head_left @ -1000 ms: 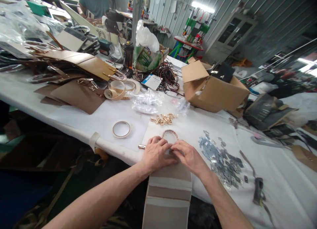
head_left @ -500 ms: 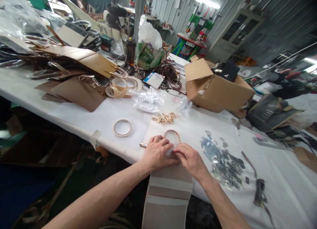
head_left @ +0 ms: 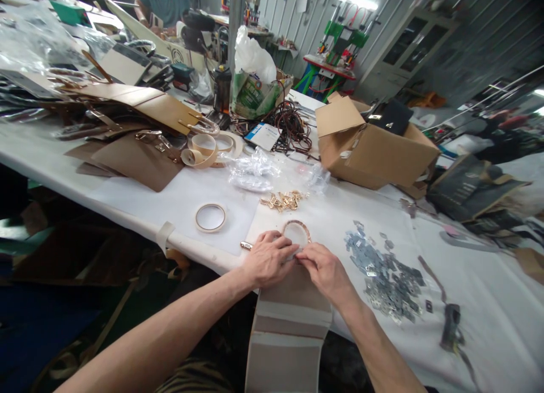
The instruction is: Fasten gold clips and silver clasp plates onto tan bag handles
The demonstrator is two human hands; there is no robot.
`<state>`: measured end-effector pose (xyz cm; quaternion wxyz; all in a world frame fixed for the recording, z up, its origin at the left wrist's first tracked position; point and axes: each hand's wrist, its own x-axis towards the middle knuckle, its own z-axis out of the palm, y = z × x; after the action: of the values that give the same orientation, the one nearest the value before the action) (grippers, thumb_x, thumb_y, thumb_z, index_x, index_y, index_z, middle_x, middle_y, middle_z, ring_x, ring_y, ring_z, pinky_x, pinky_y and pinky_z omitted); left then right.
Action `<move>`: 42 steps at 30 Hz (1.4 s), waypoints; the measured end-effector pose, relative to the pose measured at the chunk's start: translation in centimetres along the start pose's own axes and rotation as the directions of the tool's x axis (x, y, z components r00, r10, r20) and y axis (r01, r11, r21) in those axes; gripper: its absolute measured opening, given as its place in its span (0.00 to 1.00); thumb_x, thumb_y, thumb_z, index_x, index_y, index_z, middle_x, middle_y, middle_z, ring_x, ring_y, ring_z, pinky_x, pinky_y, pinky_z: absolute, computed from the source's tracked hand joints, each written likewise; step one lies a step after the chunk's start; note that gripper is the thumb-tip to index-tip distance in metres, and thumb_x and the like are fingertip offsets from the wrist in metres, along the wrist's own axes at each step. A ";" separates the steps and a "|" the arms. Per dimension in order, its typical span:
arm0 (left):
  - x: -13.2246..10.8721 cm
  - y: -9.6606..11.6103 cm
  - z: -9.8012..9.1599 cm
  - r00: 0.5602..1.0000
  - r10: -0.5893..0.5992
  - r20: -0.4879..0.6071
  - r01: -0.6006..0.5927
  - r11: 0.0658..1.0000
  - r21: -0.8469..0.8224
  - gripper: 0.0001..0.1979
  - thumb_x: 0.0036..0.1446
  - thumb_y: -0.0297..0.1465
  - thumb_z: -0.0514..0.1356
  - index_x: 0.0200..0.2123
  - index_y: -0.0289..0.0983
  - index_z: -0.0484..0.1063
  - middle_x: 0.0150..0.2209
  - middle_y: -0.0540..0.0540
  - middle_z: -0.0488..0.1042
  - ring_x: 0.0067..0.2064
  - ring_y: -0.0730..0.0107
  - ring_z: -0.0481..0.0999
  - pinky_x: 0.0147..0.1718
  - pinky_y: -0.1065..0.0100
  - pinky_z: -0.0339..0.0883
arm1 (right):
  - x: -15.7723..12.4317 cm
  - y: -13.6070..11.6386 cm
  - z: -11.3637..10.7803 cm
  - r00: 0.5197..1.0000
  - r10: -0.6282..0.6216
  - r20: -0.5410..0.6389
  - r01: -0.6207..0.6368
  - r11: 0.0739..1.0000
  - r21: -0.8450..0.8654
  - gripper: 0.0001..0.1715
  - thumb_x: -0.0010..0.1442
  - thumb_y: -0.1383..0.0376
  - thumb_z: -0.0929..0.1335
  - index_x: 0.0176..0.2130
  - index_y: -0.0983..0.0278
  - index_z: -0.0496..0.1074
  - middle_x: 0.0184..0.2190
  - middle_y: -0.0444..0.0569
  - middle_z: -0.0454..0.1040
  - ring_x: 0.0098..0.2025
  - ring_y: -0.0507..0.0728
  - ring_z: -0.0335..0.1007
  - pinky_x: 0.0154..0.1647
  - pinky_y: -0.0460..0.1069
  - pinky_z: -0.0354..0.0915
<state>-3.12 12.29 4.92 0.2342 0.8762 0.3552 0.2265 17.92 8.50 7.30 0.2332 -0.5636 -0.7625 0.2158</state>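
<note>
A long beige-grey leather bag panel (head_left: pixel 293 325) with pale cross bands runs from under my hands and hangs over the table's near edge. My left hand (head_left: pixel 270 260) holds its upper end down, fingers bent over it and thumb pointing right. Touching the left fingertips, my right hand (head_left: pixel 321 265) is closed in a pinch; what lies between its fingers is hidden. Just beyond both hands curves a brown ring-shaped handle (head_left: pixel 304 225), its near part covered. A small metal clasp piece (head_left: pixel 246 245) sticks out left of my left hand. Gold-coloured hardware (head_left: pixel 283 201) lies behind the handle.
Flat metal plates (head_left: pixel 382 274) are heaped to the right, near a dark tool (head_left: pixel 451 328). A tape roll (head_left: pixel 210 218) lies left. Behind stand an open cardboard box (head_left: pixel 378 157), clear plastic bags (head_left: pixel 253 172) and stacked leather pieces (head_left: pixel 136 155). A person (head_left: pixel 164 7) sits far back.
The view has shifted slightly. Both hands stay at almost the same spot on the panel, with the right fingers still pinched beside the left fingertips.
</note>
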 end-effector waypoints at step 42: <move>0.7 0.6 1.2 0.997 0.021 -0.077 -0.014 0.996 0.090 0.18 0.68 0.35 0.56 0.59 0.46 0.73 0.56 0.45 0.75 0.59 0.52 0.68 0.57 0.49 0.66 | -7.1 13.5 -5.5 0.692 0.533 -0.487 -0.528 0.833 0.162 0.12 0.51 0.54 0.72 0.30 0.60 0.79 0.29 0.46 0.78 0.32 0.59 0.72 0.41 0.54 0.66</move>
<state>-1.67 12.12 4.54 0.1790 0.8794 0.3661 0.2464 33.27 5.70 2.96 0.3576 -0.7947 -0.4757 0.1194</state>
